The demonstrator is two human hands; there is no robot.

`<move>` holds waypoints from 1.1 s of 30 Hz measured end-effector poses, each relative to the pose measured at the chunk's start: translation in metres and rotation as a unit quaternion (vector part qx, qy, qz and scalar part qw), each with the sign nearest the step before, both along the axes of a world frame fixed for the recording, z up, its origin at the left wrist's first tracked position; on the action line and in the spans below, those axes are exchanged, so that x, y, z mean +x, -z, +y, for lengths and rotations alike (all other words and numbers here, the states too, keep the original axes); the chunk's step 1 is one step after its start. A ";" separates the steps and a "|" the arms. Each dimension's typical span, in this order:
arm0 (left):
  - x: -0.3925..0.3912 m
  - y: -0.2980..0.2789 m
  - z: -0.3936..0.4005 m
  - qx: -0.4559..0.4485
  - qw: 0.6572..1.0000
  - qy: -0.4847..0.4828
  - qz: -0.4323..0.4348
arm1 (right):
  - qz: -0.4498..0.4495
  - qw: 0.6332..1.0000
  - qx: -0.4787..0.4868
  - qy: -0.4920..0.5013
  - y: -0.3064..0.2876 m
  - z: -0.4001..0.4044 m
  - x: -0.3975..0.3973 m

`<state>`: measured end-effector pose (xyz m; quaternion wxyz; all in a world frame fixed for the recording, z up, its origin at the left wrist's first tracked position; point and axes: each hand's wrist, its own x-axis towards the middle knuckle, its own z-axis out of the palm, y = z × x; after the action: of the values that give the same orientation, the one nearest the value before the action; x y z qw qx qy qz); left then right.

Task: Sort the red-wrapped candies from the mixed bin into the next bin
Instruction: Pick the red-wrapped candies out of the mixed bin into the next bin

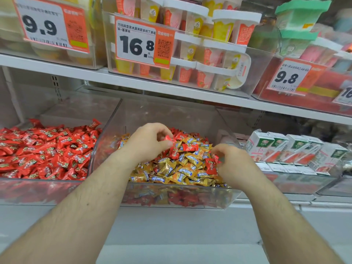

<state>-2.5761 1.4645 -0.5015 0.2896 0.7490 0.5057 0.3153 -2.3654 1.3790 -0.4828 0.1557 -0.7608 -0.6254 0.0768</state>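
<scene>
Clear plastic bins line a white store shelf (171, 225). The mixed bin (171, 197) at centre holds gold-wrapped candies (182, 174) interspersed with red-wrapped candies (190, 147); the next bin (38, 193) to its left, sharing a clear side wall, is heaped with red candies only. To the right stand small white juice cartons (297, 149) in another clear tray. On the upper shelf, tubs of ice-cream-cup sweets (190, 54) sit behind price tags reading 9.9 (51, 25), 16.8 (142, 42) and 9.8 (291, 77); the small print on the tags is too blurred to read. The bins' front walls blur the candies behind them, and the far-right tray is cut off by the frame edge. Both forearms reach in from below. The left hand (150, 141) hovers over the rear of the mixed bin, thumb and fingers pinching one red candy (168, 139). The right hand (232, 162), fingers curled, pinches another red candy (214, 159) at the pile's right side.
</scene>
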 end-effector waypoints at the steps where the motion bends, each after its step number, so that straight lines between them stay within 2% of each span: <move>1: -0.001 0.001 0.001 0.001 1.000 -0.016 -0.018 | 0.005 1.000 0.015 0.003 0.000 0.000 -0.001; 5: 0.001 0.006 0.004 -0.018 0.998 -0.047 -0.031 | 0.022 0.997 0.066 0.027 0.001 0.005 -0.005; 8: 0.009 0.005 0.004 -0.013 0.998 -0.053 0.013 | 0.042 0.994 0.092 0.045 0.000 0.009 -0.007; 10: 0.014 0.004 0.004 0.000 0.996 -0.045 0.077 | 0.031 0.993 0.096 0.054 -0.001 0.012 -0.007; 13: 0.020 0.006 0.005 -0.027 0.983 -0.019 0.181 | -0.010 0.999 0.019 0.048 0.003 0.013 -0.008; 15: 0.023 0.005 0.005 -0.047 0.980 -0.007 0.195 | -0.012 0.998 -0.047 0.043 0.006 0.013 -0.008; 17: 0.024 0.005 0.006 -0.047 0.981 -0.010 0.186 | -0.013 0.998 -0.050 0.039 0.009 0.013 -0.007; 19: 0.023 0.007 0.006 -0.032 0.984 -0.025 0.175 | 0.002 0.999 -0.011 0.033 0.006 0.013 -0.004; 22: 0.016 0.008 0.006 -0.012 0.990 -0.060 0.129 | 0.143 0.986 0.072 0.033 -0.009 0.012 0.003; 25: 0.012 0.005 0.008 0.030 0.994 -0.092 0.051 | 0.314 0.943 0.103 0.045 -0.025 0.007 0.010; 27: 0.014 0.002 0.007 0.050 0.994 -0.097 0.013 | 0.345 0.931 0.108 0.049 -0.026 0.006 0.012; 30: 0.025 -0.003 0.004 0.042 0.996 -0.079 -0.007 | 0.276 0.956 0.089 0.045 -0.017 0.012 0.010; 33: 0.039 -0.003 0.003 -0.004 0.999 -0.045 0.011 | 0.142 0.989 0.018 0.031 -0.005 0.022 0.007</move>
<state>-2.5373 1.4671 -0.4984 0.2730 0.7274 0.5435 0.3179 -2.3584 1.4014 -0.4773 0.2584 -0.7583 -0.5745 0.1677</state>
